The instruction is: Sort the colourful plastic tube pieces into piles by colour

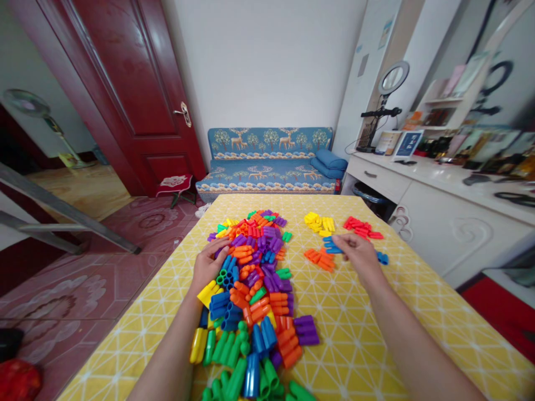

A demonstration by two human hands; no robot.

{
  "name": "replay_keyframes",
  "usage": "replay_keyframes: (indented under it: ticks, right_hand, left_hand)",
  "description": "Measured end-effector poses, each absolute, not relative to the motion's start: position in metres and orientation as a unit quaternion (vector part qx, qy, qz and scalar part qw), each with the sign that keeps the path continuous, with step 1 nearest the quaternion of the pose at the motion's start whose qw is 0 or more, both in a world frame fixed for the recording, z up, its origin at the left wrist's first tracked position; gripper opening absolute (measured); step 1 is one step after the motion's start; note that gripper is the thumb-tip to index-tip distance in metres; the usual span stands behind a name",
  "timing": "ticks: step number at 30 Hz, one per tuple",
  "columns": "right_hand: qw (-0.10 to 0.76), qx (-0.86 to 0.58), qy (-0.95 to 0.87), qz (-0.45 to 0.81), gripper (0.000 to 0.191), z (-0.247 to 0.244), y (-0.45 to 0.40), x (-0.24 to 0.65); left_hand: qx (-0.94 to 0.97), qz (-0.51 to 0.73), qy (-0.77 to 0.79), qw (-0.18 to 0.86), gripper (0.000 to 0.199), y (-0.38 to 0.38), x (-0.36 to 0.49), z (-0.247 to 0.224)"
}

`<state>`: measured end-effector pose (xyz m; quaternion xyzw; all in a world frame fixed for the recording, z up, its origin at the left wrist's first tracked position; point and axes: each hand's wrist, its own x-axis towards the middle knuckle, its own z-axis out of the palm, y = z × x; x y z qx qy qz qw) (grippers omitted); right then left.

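Observation:
A long heap of mixed plastic tube pieces (251,295) lies on the yellow patterned table (330,345). At the heap's left edge, my left hand (209,265) rests with fingers apart over the pieces; nothing held shows. On the right, my right hand (359,253) pinches a blue piece (332,245). Another blue piece (382,258) lies just right of that hand. Beyond my right hand are a yellow group (320,223) and a red group (363,228). An orange group (320,259) sits to its left, near the held piece.
Past the table stands a blue sofa (267,167) with deer patterns. A white dresser (451,184) with a ring light and bottles is at the right. A small red stool (174,184) stands by the dark red door (121,72). Metal legs (62,227) show at the left.

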<state>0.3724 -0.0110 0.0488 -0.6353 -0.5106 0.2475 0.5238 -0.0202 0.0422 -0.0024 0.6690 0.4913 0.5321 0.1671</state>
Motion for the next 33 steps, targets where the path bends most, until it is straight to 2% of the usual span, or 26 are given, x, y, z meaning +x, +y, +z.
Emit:
replay_keyframes:
  ticks: [2, 4, 7, 9, 12, 15, 18, 21, 25, 28, 33]
  right_hand:
    - [0.513, -0.715, -0.460, 0.119, 0.048, 0.040, -0.007, 0.402]
    - [0.417, -0.795, -0.438, 0.044, 0.044, 0.027, -0.007, 0.422]
    - [0.283, -0.860, -0.425, 0.014, 0.040, 0.011, -0.012, 0.433]
    - [0.265, -0.864, -0.427, -0.037, 0.035, 0.004, -0.014, 0.431]
    - [0.294, -0.844, -0.427, -0.136, 0.033, -0.001, -0.014, 0.428]
    - [0.294, -0.840, -0.434, -0.142, 0.042, -0.006, -0.011, 0.426]
    - [0.223, -0.856, -0.456, -0.094, 0.065, -0.013, -0.008, 0.426]
    - [0.173, -0.873, -0.454, -0.052, 0.066, -0.019, -0.004, 0.432]
    - [0.195, -0.907, -0.367, -0.065, 0.054, -0.025, 0.002, 0.444]
    - [0.221, -0.918, -0.317, -0.086, 0.052, -0.028, 0.004, 0.447]
    - [0.313, -0.857, -0.372, -0.171, 0.051, -0.026, 0.001, 0.444]
  left_hand:
    - [0.670, 0.531, 0.492, 0.166, 0.035, 0.042, -0.020, -0.002]
    - [0.670, 0.530, 0.493, 0.164, 0.035, 0.043, -0.020, -0.002]
    - [0.670, 0.531, 0.494, 0.160, 0.034, 0.043, -0.020, -0.003]
    - [0.670, 0.530, 0.494, 0.160, 0.035, 0.043, -0.021, -0.003]
    - [0.670, 0.528, 0.496, 0.161, 0.035, 0.043, -0.021, -0.003]
    - [0.669, 0.528, 0.498, 0.160, 0.034, 0.042, -0.021, -0.002]
    - [0.669, 0.530, 0.497, 0.159, 0.035, 0.042, -0.020, -0.001]
    - [0.669, 0.530, 0.496, 0.159, 0.034, 0.042, -0.020, -0.002]
    - [0.672, 0.524, 0.498, 0.159, 0.034, 0.042, -0.021, -0.003]
    - [0.672, 0.523, 0.499, 0.160, 0.034, 0.042, -0.022, -0.003]
    - [0.670, 0.527, 0.497, 0.162, 0.034, 0.043, -0.021, -0.002]
